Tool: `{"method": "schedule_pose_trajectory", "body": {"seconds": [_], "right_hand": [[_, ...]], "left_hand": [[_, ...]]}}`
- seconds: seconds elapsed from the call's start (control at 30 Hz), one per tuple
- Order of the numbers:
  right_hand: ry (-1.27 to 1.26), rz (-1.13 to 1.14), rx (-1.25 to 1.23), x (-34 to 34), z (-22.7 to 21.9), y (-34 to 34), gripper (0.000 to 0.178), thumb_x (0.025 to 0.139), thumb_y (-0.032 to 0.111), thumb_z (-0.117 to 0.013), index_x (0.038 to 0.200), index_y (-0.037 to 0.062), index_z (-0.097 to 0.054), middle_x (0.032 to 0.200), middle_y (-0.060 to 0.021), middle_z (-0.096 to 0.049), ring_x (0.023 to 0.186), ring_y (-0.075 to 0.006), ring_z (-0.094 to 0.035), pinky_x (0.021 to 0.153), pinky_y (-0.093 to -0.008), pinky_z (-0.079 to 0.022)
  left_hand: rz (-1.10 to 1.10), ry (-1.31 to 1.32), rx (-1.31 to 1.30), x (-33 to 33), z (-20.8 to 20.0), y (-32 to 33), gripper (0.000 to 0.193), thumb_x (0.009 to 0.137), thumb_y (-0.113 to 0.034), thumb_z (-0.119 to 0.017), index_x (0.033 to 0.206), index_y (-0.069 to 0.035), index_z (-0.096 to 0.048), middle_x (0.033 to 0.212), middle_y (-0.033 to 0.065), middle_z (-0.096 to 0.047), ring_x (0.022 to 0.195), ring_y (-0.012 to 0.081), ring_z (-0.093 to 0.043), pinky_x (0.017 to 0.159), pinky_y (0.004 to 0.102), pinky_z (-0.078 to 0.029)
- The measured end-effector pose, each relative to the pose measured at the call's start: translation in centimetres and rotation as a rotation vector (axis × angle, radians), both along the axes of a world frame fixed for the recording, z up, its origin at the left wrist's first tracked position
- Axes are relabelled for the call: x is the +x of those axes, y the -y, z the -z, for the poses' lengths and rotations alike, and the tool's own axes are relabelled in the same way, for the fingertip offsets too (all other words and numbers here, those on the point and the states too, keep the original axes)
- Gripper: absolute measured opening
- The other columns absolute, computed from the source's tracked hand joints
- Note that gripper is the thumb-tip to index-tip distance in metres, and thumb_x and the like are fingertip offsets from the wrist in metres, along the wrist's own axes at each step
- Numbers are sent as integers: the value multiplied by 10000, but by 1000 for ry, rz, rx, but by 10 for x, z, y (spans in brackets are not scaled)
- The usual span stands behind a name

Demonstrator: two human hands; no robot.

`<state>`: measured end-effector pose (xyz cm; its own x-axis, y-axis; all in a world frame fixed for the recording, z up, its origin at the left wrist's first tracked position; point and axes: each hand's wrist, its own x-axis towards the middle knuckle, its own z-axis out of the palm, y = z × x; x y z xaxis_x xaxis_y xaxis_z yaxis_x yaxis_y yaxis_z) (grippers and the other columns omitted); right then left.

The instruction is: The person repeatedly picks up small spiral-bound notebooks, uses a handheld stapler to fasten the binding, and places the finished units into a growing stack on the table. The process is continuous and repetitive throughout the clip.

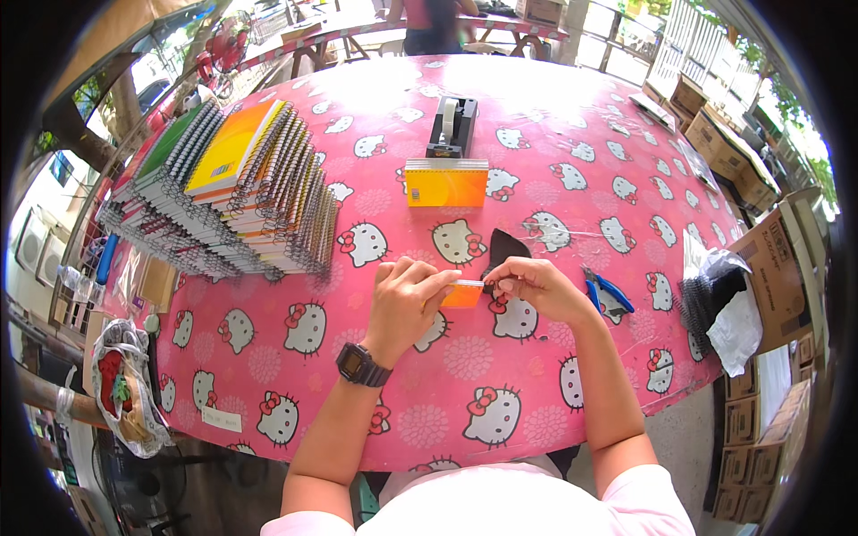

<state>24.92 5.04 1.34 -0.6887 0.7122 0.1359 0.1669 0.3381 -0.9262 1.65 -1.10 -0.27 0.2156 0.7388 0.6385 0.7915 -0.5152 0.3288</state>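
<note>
My left hand (407, 299) is closed on a small orange spiral notepad (461, 296) above the middle of the table, its bound edge along the top. At the pad's right end my right hand (539, 288) has its thumb and fingertips pinched together; what they hold, if anything, is too small to make out. Just behind the right fingertips lies a black, pointed piece (508, 247), partly hidden by that hand. Blue-handled pliers (609, 293) rest to the right of it. Farther back, a yellow-orange notepad (446, 186) stands in front of a black tape dispenser (453, 125).
Tall stacks of spiral notebooks (228, 192) fill the table's left side. The pink patterned tablecloth (465, 353) covers the table. At the right edge sit a dark wire coil bundle (706, 308) and cardboard boxes (776, 277). A plastic-wrapped bundle (125, 384) hangs off the left edge.
</note>
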Motion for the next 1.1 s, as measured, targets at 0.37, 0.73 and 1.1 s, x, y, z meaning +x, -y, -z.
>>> {"method": "schedule_pose_trajectory", "body": {"seconds": [0.37,0.73,1.1], "right_hand": [[188,53,74,-10,-20,17,308,890,83,-583,1188,66,-505,742,-104,-589,680,-204,-600,611,-319,-467],[461,117,463,17,22,-19,719,631,468,-807,1245,194,-553,1480,-192,-286,1332,-410,-281,1113,-499,-232],[334,307,557,-2,48,-31,616,672,472,-781,1158,150,-583,1386,-251,-373,1272,-442,-331,1045,-543,-293]], "left_hand": [[45,50,-25,31,-4,6,253,754,-258,-710,957,-125,-640,870,12,-600,840,217,-562,771,377,-388],[159,-17,-110,22,-12,11,172,832,-285,-649,879,-120,-639,863,-8,-613,873,190,-566,803,347,-365],[134,-42,-75,19,-10,10,172,784,-281,-703,861,-139,-646,865,-12,-631,898,184,-568,908,403,-298]]}}
